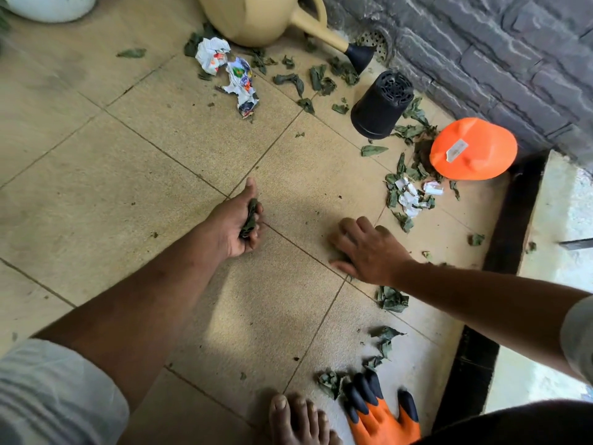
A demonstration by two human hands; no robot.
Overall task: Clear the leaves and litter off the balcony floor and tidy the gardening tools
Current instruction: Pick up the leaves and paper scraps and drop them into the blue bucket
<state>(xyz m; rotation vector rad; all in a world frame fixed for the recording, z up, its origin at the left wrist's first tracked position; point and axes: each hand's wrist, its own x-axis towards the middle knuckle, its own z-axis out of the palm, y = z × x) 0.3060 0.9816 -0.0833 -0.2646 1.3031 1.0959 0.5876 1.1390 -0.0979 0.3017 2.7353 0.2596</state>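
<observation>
Item: balcony floor of beige square tiles, strewn with wilted dark green leaves. The left hand is curling round a small bunch of dark green leaves, thumb pointing away from the person. The right hand is lying palm down on the tiles, fingers loosely spread and reaching forward; whether anything is lying beneath the palm cannot be told. The nearest loose litter is lying to the right hand's side: a crumpled green leaf clump is sitting just beside the right wrist, toward the person, and a scatter of leaves mixed with small white paper scraps is lying ahead and to the right of the fingertips, near the overturned orange plastic pot. The right hand is judged the nearer to both; the left, already full, is standing well apart from them. Further off, crumpled white printed paper is lying by the beige plastic watering can, with an upturned black plastic nursery pot between it and the orange pot. An orange gardening glove with black fingertips is lying flat by a bare foot, more leaves just beyond its fingers. Labels: a pale sticker on the orange pot's base is showing, its writing too small to read; the paper's colourful print is likewise illegible.
</observation>
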